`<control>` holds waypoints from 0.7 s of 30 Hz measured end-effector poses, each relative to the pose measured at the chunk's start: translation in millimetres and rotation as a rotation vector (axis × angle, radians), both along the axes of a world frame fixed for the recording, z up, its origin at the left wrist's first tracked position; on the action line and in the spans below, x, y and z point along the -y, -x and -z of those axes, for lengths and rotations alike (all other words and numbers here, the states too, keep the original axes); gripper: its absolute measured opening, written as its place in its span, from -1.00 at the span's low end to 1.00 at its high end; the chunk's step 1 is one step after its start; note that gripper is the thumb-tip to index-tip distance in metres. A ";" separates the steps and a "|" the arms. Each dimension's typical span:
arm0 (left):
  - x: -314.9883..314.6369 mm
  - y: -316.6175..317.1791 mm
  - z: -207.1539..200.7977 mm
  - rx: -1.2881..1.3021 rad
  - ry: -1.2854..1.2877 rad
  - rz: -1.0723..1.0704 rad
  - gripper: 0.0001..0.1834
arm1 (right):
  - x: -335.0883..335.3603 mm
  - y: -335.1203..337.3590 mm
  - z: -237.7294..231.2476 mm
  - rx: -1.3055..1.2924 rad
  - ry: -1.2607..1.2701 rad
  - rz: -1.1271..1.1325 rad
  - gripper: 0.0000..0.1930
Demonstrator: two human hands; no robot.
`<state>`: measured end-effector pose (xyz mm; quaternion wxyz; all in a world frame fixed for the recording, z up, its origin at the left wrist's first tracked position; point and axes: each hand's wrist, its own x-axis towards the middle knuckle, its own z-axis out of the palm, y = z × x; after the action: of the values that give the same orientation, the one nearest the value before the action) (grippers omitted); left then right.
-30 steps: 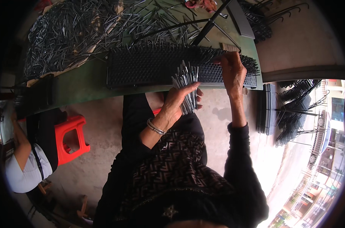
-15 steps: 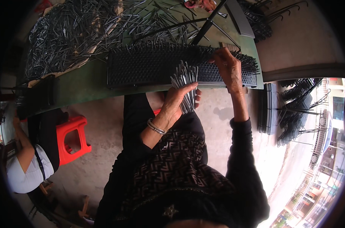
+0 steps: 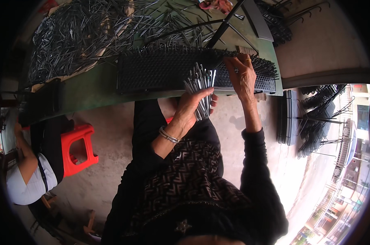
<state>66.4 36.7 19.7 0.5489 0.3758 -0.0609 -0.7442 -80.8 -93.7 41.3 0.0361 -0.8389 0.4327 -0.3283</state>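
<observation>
In my left hand (image 3: 190, 105) is a bundle of thin metal rods (image 3: 201, 87), gripped upright in front of the table's near edge. My right hand (image 3: 243, 75) is over the right part of a long black perforated rack (image 3: 156, 71), its fingertips pinched together at the holes. What the pinch holds, if anything, is too small to make out. Many dark rods (image 3: 265, 67) stand in the rack's right end and along its far edge; the holes at its left and middle show bare.
A large heap of loose metal rods (image 3: 79, 36) covers the left of the green table (image 3: 87, 87). A black stand (image 3: 221, 30) rises behind the rack. Below left are a red stool (image 3: 78, 149) and a seated person (image 3: 32, 179). Black wire racks (image 3: 319, 118) stand at the right.
My right hand has shifted slightly left and its wrist has turned. The bundle in my left hand has fanned a little; that hand stays nearly in place.
</observation>
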 end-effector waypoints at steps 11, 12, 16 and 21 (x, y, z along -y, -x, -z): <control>-2.0 -1.9 -3.5 0.043 0.020 0.036 -0.73 | -32.9 -3.9 -36.4 0.348 -0.862 -0.282 -0.75; -2.1 -1.8 -3.7 0.051 0.037 0.054 -0.72 | -34.2 -4.0 -36.9 0.338 -0.941 -0.315 -0.80; -2.4 3.8 -7.5 0.105 0.047 0.061 -0.72 | -28.9 3.9 -32.4 0.341 -1.009 -0.291 -0.88; -1.6 1.6 -3.4 0.028 0.029 0.034 -0.67 | -26.6 10.3 -40.2 0.458 -0.884 -0.252 -0.91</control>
<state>64.8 38.3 23.1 0.5406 0.3768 -0.0858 -0.7473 -91.1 -67.2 81.6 0.5206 -0.6955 0.4068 -0.2823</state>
